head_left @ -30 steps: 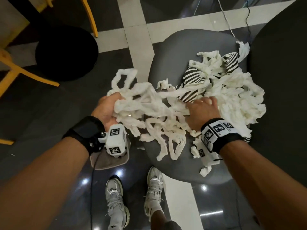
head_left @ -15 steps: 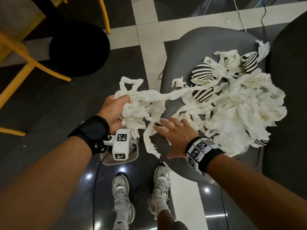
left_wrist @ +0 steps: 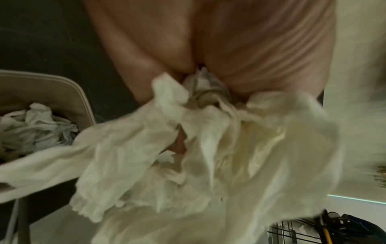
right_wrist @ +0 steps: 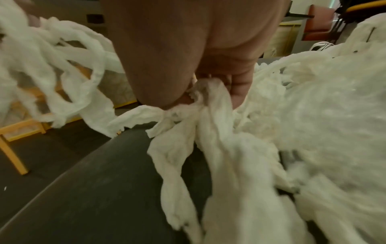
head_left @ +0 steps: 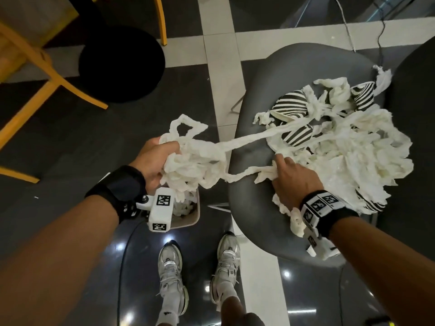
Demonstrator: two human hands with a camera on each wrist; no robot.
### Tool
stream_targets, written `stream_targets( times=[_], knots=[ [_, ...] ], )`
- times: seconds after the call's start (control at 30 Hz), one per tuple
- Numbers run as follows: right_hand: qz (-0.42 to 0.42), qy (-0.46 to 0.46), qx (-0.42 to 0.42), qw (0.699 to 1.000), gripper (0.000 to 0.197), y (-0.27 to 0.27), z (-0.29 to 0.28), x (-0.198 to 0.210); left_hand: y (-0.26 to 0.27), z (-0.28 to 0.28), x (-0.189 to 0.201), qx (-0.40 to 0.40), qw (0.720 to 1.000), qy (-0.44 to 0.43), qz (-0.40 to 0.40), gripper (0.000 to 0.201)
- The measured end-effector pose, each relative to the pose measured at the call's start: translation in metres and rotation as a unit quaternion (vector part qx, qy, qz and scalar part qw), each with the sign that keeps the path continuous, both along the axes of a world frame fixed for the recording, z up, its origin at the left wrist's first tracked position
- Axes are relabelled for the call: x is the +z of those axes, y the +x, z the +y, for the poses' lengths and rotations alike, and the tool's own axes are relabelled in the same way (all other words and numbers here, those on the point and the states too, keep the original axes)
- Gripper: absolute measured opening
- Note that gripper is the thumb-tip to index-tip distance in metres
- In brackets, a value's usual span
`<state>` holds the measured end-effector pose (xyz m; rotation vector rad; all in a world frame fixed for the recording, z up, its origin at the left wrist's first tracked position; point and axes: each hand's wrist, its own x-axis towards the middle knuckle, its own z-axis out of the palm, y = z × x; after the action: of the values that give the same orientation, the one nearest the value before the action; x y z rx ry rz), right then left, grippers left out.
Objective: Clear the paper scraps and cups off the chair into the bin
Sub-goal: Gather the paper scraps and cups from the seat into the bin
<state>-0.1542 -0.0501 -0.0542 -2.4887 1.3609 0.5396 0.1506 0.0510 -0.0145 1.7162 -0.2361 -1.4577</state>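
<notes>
A heap of white paper scraps (head_left: 353,156) covers the right part of the grey chair seat (head_left: 254,208). Black-and-white striped cups (head_left: 292,104) (head_left: 297,136) (head_left: 363,95) lie half buried in it. My left hand (head_left: 164,151) grips a bundle of paper strips (head_left: 193,165) to the left of the chair, above the beige bin (head_left: 188,217). Two long strips still stretch from the bundle back to the heap. My right hand (head_left: 282,165) lies on the seat at the heap's near edge. In the right wrist view its fingers (right_wrist: 240,82) pinch a strip (right_wrist: 208,102).
The bin (left_wrist: 62,89) holds crumpled paper (left_wrist: 35,125). A black round base (head_left: 121,64) and yellow wooden legs (head_left: 54,81) stand at the back left. A dark seat (head_left: 419,137) borders the chair on the right. Cables (head_left: 348,27) run behind it. My shoes (head_left: 171,274) are below.
My left hand has pulled its bundle leftward off the seat, over the bin. My right hand, flat at the seat's front half a second ago, has moved right and taken hold of strips.
</notes>
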Motion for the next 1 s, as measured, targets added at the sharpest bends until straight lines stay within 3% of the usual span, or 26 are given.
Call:
stream_targets(
  times=[0.1, 0.17, 0.23, 0.3, 0.4, 0.5, 0.6, 0.67, 0.77, 0.8, 0.87, 1.0],
  knots=[
    [-0.034, -0.072, -0.027, 0.996, 0.080, 0.017, -0.013, 0.008, 0.012, 0.011, 0.005, -0.036, 0.999, 0.006, 0.004, 0.024],
    [-0.022, -0.073, -0.036, 0.996, 0.089, 0.033, -0.029, 0.009, 0.017, 0.017, 0.006, -0.064, 0.998, 0.016, -0.005, 0.031],
    [0.024, -0.041, -0.016, 0.999, 0.079, 0.043, -0.045, 0.004, 0.020, 0.022, 0.007, -0.079, 0.997, 0.028, -0.006, 0.039],
    [0.084, -0.023, 0.014, 0.996, 0.053, 0.049, -0.056, -0.002, 0.024, 0.026, 0.006, -0.081, 0.996, 0.034, -0.002, 0.045],
    [0.108, -0.050, 0.035, 0.992, 0.034, 0.047, -0.057, 0.001, 0.025, 0.029, 0.004, -0.067, 0.997, 0.033, -0.019, 0.028],
    [-0.044, -0.120, 0.040, 0.991, 0.026, 0.049, -0.041, 0.016, 0.021, 0.027, -0.003, -0.034, 0.996, 0.025, -0.073, 0.021],
    [-0.260, -0.071, 0.065, 0.961, 0.017, 0.067, -0.012, 0.040, 0.008, 0.023, -0.010, -0.030, 0.995, 0.010, -0.093, 0.026],
    [-0.298, 0.004, 0.062, 0.953, 0.009, 0.086, 0.008, 0.051, -0.005, 0.020, -0.011, -0.074, 0.992, -0.014, -0.102, 0.042],
    [-0.361, 0.070, 0.054, 0.928, 0.015, 0.118, 0.031, 0.054, -0.025, 0.017, -0.009, -0.173, 0.979, -0.081, -0.078, 0.075],
    [-0.393, 0.082, 0.048, 0.915, 0.015, 0.128, 0.037, 0.053, -0.030, 0.017, -0.008, -0.201, 0.972, -0.100, -0.070, 0.073],
    [-0.410, 0.098, 0.026, 0.906, 0.018, 0.144, 0.045, 0.044, -0.036, 0.017, -0.006, -0.222, 0.966, -0.115, -0.069, 0.051],
    [-0.392, 0.128, -0.048, 0.910, 0.026, 0.162, 0.058, 0.022, -0.023, 0.029, -0.009, -0.132, 0.988, -0.076, -0.013, 0.025]
  ],
)
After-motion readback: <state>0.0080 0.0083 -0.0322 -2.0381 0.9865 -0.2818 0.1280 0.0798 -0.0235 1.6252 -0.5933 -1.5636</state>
